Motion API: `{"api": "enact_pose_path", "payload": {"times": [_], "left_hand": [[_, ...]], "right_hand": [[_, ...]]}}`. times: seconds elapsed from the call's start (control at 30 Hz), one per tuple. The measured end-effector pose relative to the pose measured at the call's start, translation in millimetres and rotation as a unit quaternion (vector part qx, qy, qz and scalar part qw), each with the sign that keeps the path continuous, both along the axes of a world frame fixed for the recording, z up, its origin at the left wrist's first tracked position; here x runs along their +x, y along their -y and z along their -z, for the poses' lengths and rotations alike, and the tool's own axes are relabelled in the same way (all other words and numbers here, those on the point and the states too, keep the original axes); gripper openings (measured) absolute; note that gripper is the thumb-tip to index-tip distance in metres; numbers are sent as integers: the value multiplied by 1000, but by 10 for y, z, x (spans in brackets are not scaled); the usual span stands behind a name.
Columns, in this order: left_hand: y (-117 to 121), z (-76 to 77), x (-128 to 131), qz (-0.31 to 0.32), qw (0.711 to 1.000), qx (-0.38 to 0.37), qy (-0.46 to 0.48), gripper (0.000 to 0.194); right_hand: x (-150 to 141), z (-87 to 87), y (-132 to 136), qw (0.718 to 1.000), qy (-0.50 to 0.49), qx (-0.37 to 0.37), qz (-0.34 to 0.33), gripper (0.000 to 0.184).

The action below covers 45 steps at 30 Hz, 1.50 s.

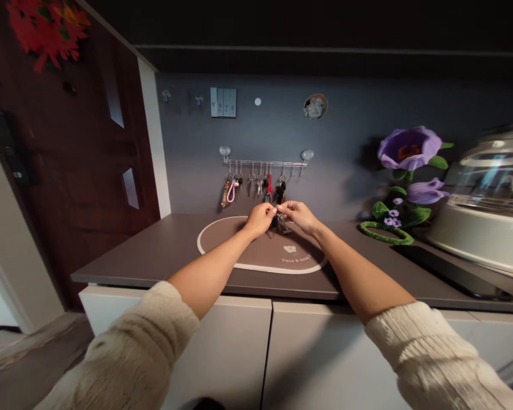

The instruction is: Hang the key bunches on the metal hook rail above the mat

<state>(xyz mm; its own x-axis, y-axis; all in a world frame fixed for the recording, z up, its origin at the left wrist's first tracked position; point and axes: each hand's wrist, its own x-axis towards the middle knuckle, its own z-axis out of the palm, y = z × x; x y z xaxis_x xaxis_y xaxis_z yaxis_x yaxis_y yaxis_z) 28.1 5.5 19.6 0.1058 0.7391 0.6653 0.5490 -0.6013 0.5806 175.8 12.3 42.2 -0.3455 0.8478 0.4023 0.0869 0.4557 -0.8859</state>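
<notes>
My left hand [260, 219] and my right hand [299, 214] meet above the brown mat, fingertips pinched close together. Dark and metallic keys [276, 222] dangle between and just below the fingers; both hands appear to grip this bunch, though the exact hold is too small to make out. Behind them, a clear hook rail [265, 163] is fixed to the grey wall by two suction cups. Several key sets hang from it, among them keys with a pink loop [231, 192] and keys with a red strap [269, 184]. The fingers partly cover the lowest hanging items.
The brown mat [222, 242] with a white border lies on the dark counter [154, 250]. To the right stand a purple flower ornament [410, 149], a black phone-like slab [453, 272] and a cream appliance with a clear dome [483, 222]. A dark red door [89, 154] is at left.
</notes>
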Motion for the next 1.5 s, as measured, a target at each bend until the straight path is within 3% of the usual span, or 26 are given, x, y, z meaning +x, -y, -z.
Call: {"api": "enact_pose_path", "payload": {"times": [0.47, 0.83, 1.23, 1.5], "left_hand": [[-17, -33, -17, 41, 986, -18, 158, 16], [-37, -21, 6, 77, 976, 5, 204, 15], [8, 5, 1, 16, 993, 33, 114, 21], [-27, 41, -29, -34, 996, 36, 70, 22]], "right_hand": [[10, 61, -18, 991, -74, -93, -64, 37], [-50, 75, 44, 993, -108, -42, -32, 30], [-30, 22, 87, 978, -202, -43, -35, 32], [28, -97, 14, 961, -267, -78, -1, 14]]}}
